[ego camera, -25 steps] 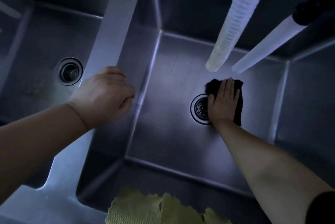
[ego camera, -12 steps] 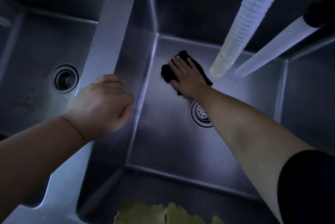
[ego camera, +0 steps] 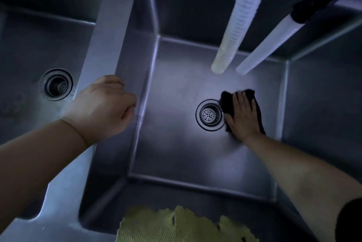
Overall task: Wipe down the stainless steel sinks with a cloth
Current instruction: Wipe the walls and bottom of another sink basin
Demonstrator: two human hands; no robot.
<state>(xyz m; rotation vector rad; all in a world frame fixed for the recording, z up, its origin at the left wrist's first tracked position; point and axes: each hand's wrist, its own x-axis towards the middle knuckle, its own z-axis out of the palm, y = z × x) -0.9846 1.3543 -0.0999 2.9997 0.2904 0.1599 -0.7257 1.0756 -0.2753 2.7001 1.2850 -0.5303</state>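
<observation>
I look down into a deep stainless steel sink [ego camera: 176,153] with a round drain [ego camera: 209,114] in its floor. My right hand [ego camera: 242,116] lies flat, fingers spread, pressing a black cloth [ego camera: 227,102] onto the sink floor just right of the drain. My left hand [ego camera: 103,106] rests curled over the steel divider [ego camera: 109,32] between this sink and the sink on the left [ego camera: 25,49]; it holds nothing loose.
Two white ribbed hoses [ego camera: 237,18] [ego camera: 268,44] hang over the back of the sink, above the cloth. The left sink has its own drain [ego camera: 56,84]. A yellow-green cloth [ego camera: 176,226] hangs over the sink's near rim.
My right hand slid the black cloth from the back left of the sink floor to the right side of the drain. The left hand stayed on the divider.
</observation>
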